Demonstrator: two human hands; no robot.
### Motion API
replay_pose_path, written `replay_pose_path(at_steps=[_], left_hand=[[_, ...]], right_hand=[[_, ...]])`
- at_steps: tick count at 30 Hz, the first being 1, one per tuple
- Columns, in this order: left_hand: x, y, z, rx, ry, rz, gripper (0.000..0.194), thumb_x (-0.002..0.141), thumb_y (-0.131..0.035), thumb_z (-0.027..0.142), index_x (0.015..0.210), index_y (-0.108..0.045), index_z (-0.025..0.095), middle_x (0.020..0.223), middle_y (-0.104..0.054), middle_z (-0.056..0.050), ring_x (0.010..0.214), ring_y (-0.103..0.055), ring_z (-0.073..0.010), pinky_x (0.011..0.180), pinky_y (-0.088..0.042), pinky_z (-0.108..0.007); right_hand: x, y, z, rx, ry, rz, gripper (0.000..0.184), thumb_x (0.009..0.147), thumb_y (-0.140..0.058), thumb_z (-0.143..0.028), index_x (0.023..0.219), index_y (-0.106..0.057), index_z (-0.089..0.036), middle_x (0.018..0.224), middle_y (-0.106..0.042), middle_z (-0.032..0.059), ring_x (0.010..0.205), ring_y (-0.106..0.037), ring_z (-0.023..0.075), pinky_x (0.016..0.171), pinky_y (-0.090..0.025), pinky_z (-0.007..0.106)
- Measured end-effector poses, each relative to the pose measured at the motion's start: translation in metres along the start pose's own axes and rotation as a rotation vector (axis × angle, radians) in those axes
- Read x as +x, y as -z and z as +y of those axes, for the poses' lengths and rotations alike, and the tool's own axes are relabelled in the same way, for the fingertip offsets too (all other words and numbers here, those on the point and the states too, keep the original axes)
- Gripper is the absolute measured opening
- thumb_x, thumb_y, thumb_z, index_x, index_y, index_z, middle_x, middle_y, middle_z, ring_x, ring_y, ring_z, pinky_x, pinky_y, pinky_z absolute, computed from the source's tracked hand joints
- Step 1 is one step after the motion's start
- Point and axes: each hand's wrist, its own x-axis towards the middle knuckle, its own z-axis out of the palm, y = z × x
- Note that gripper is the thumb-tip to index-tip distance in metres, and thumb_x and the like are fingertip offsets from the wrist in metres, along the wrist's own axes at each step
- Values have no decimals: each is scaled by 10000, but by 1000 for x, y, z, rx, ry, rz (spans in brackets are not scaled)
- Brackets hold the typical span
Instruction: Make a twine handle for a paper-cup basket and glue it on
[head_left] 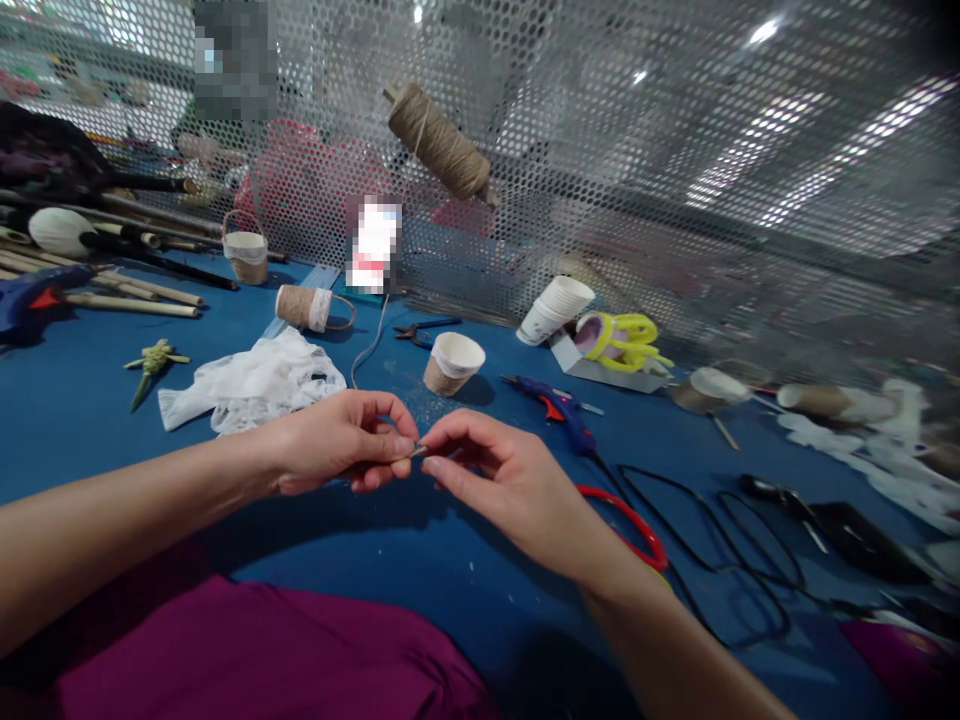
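Observation:
My left hand (330, 445) pinches a short, thin tan piece (418, 451), with its other fingers curled under. It looks like twine or a twig, too small to tell which. The thumb and index finger of my right hand (514, 485) close around its other end. Just beyond my hands stands an upright paper cup (448, 372), its lower part wrapped in brown twine and its rim white. A heap of white lace (259, 380) lies past my left forearm. To the right of the cup rests a blue glue gun (559, 412) with a red trigger.
Two small twine-and-lace baskets, one upright (247, 262) and one on its side (306, 307), stand at the back left. Pliers (427, 328), stacked paper cups (553, 308), yellow-handled scissors (626, 340) and a red ring (637, 525) lie around. A twine spool (439, 142) hangs on the perforated metal screen.

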Motion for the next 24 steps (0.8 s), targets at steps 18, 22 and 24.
replay_pose_path(at_steps=[18, 22, 24], left_hand=[[-1, -1, 0, 35, -18, -53, 75, 812, -532, 194, 818, -470, 152, 609, -578, 40, 459, -496, -47, 423, -356, -163], [-1, 1, 1, 233, -82, -62, 147, 758, -602, 232, 792, -484, 150, 606, -550, 53, 501, -514, -64, 461, -381, -186], [-1, 1, 1, 328, -127, -15, 152, 747, -607, 243, 753, -485, 153, 569, -497, 73, 483, -477, -60, 451, -366, -186]], right_hand=[[0, 0, -1, -139, 34, 31, 111, 840, -518, -213, 745, -566, -180, 727, -581, 6, 672, -528, 121, 623, -430, 250], [1, 2, -1, -189, 26, 75, 125, 848, -500, -225, 742, -547, -180, 705, -568, 6, 645, -512, 121, 590, -419, 248], [1, 2, 0, -235, 29, 106, 132, 855, -490, -236, 743, -539, -183, 690, -558, 4, 624, -497, 119, 569, -408, 246]])
